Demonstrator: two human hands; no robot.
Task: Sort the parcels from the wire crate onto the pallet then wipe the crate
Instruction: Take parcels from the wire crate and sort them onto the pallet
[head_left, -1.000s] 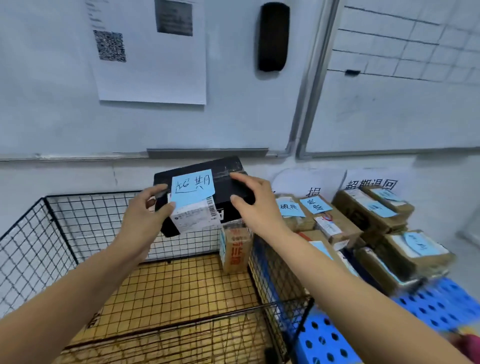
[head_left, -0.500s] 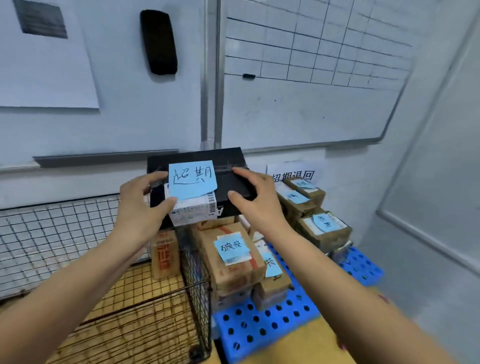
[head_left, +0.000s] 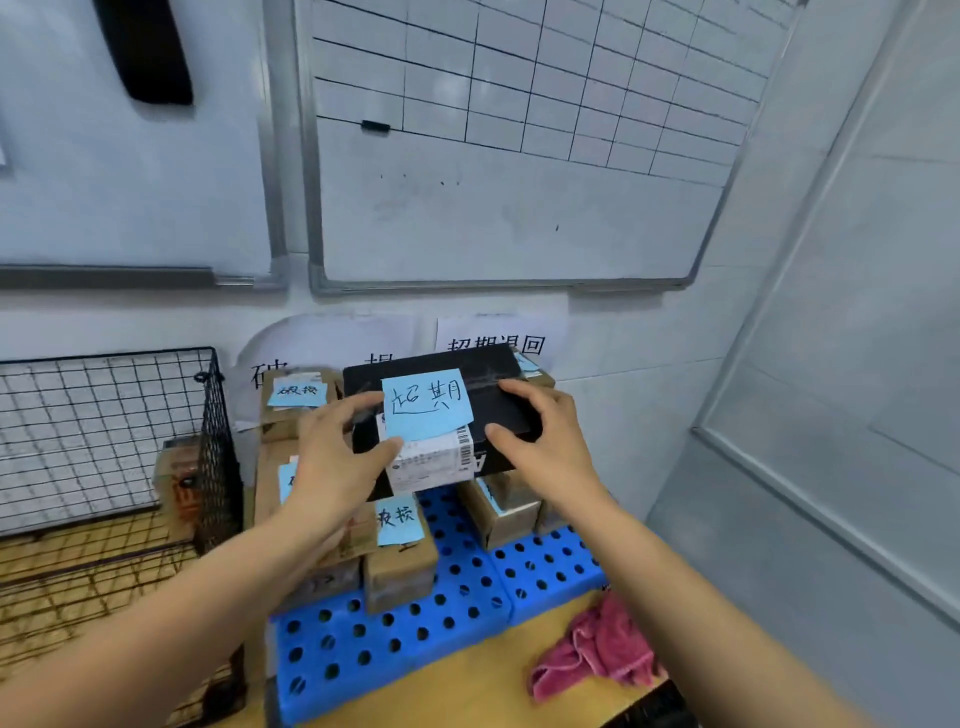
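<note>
GRIP: our left hand (head_left: 337, 457) and right hand (head_left: 556, 447) curl fingers round the black parcel (head_left: 467, 364) | NOTE: blue note (head_left: 427, 402) reads 超期 | SIGN: wall sign (head_left: 496, 344) reads 超期退回

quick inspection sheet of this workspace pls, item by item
surface: blue pallet on a tan surface
job's things: black parcel with blue note, over the pallet's right stack; wire crate at left, small box inside; cardboard parcels on pallet; pink cloth beside pallet
clutter: nothing seen
grips: left hand and right hand both hold the black parcel
cables: nothing seen
surroundings: whiteboard, paper sign on wall
</note>
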